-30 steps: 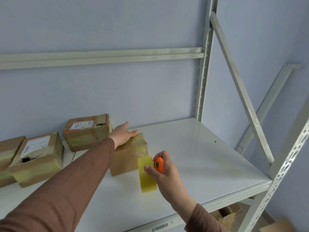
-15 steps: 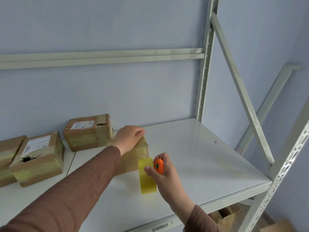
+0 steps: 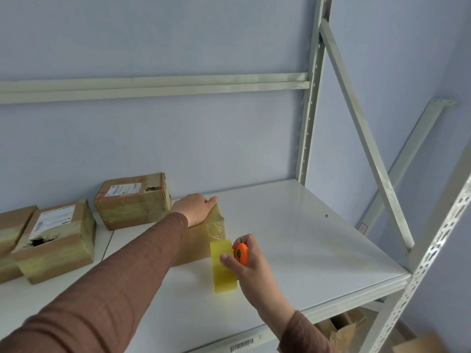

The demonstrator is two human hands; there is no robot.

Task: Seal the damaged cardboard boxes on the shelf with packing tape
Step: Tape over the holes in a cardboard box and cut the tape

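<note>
Item: cardboard box (image 3: 204,240), mid-shelf (image 3: 293,225), glossy tape film over near corner. We judge it light, stiff, slick where taped; best steadied flat from top.
Left hand (image 3: 195,208): rests on box top, fingers bent over far edge.
Right hand (image 3: 251,263): grips yellow tape roll (image 3: 223,266) and orange cutter (image 3: 241,254) together; roll light, rigid, sticky tail.
Pending, we judge: torn boxes, holed box (image 3: 54,240), rear box (image 3: 132,200).

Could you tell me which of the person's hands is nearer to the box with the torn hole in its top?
Left. The left hand rests on the middle box, right of the torn box; the right hand, holding tape roll, is farther right.
</note>
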